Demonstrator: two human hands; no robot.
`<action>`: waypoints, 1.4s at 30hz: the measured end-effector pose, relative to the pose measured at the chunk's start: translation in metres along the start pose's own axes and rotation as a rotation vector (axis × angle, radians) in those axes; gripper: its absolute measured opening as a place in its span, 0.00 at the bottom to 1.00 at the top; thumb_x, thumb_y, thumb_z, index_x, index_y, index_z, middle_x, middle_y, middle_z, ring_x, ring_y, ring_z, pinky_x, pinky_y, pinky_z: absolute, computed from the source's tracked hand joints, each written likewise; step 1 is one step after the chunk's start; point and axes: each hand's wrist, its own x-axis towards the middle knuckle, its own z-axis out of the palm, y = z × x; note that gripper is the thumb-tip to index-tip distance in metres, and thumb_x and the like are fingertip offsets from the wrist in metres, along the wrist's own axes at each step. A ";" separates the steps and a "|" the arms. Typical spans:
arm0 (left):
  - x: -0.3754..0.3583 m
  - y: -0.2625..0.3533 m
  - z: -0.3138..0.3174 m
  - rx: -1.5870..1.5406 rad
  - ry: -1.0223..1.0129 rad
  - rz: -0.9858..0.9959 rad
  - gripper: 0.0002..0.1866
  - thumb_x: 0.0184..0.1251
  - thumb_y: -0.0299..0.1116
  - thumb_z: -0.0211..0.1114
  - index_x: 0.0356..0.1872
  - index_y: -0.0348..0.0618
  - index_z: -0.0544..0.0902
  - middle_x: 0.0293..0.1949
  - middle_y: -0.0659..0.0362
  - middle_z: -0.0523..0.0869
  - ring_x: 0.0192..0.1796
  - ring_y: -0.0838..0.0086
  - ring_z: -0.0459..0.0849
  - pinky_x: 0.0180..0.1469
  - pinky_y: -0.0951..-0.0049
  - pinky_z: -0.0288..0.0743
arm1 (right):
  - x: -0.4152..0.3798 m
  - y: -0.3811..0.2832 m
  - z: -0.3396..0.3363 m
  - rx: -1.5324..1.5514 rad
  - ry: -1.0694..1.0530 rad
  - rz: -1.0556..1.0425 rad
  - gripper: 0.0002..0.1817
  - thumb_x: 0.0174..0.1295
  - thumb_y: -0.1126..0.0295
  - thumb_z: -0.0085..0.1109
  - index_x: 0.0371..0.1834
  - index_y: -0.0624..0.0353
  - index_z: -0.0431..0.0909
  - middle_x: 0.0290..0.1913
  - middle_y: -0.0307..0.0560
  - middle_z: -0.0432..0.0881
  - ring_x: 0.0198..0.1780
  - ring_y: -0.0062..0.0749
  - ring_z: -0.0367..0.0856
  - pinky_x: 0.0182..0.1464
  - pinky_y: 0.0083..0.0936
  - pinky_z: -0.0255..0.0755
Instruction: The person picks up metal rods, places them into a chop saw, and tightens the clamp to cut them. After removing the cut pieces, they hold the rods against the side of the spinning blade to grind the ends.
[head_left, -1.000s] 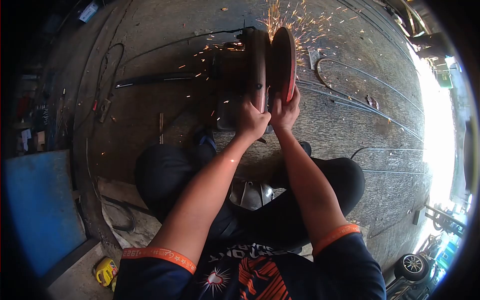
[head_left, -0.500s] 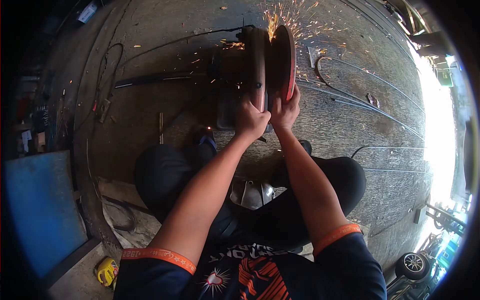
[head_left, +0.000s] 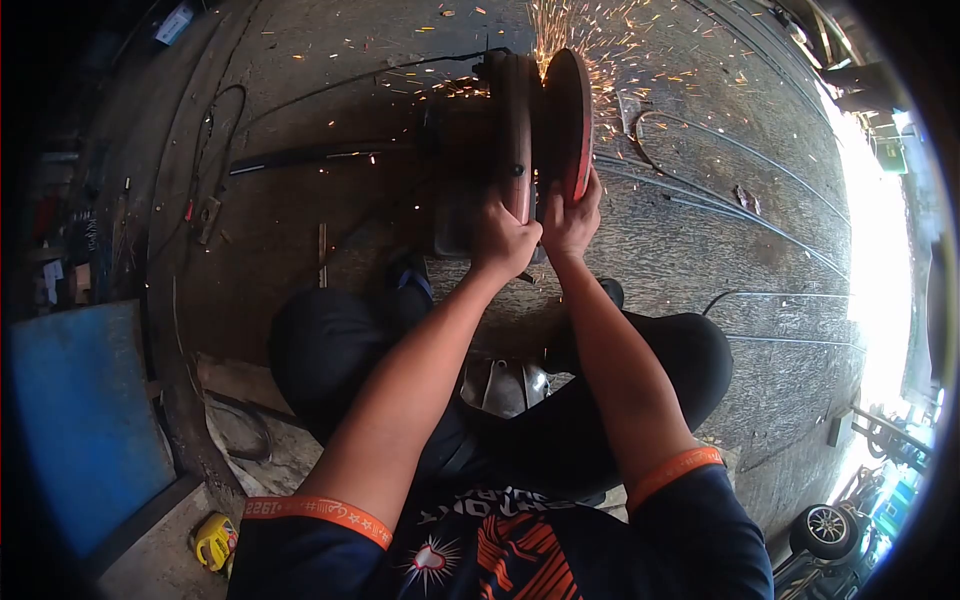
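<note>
My left hand (head_left: 507, 240) is wrapped round the lower end of the curved, reddish-brown guard (head_left: 516, 140) of a machine on the floor. Close beside it on the right, my right hand (head_left: 572, 220) grips the lower edge of a round, red-rimmed disc-shaped part (head_left: 572, 125), seen nearly edge-on. Orange sparks (head_left: 550, 35) spray up and outward from the gap between the guard and the disc-shaped part. The machine's dark body (head_left: 455, 130) lies left of the guard, mostly in shadow. What the sparks come from is hidden.
Long thin metal rods (head_left: 710, 205) lie on the floor at the right. At the lower left are a blue panel (head_left: 90, 420) and a yellow tape measure (head_left: 214, 542). A dark cable (head_left: 380, 72) runs left from the machine. A small wheel (head_left: 828, 528) shows at the lower right.
The spray of sparks is denser and spreads wider. Both hands and the machine have hardly moved.
</note>
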 end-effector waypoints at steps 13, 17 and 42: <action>0.000 0.002 -0.002 -0.045 0.009 0.081 0.24 0.41 0.23 0.63 0.46 0.32 0.74 0.39 0.40 0.81 0.45 0.47 0.82 0.49 0.58 0.76 | 0.000 0.000 -0.001 -0.005 -0.037 0.049 0.30 0.57 0.62 0.56 0.65 0.55 0.62 0.51 0.60 0.78 0.49 0.59 0.79 0.48 0.46 0.73; 0.000 0.001 -0.001 0.000 -0.001 0.054 0.25 0.41 0.24 0.63 0.47 0.30 0.73 0.39 0.39 0.81 0.45 0.45 0.81 0.49 0.57 0.76 | -0.001 0.003 0.001 0.005 -0.016 0.033 0.30 0.57 0.63 0.56 0.65 0.55 0.63 0.51 0.60 0.78 0.49 0.60 0.79 0.48 0.46 0.72; -0.004 0.008 -0.003 0.004 0.016 0.077 0.22 0.43 0.25 0.62 0.45 0.33 0.73 0.37 0.45 0.81 0.43 0.53 0.82 0.48 0.61 0.75 | -0.001 0.002 0.000 0.004 -0.053 0.079 0.31 0.57 0.58 0.57 0.63 0.58 0.64 0.53 0.59 0.76 0.51 0.59 0.77 0.49 0.45 0.71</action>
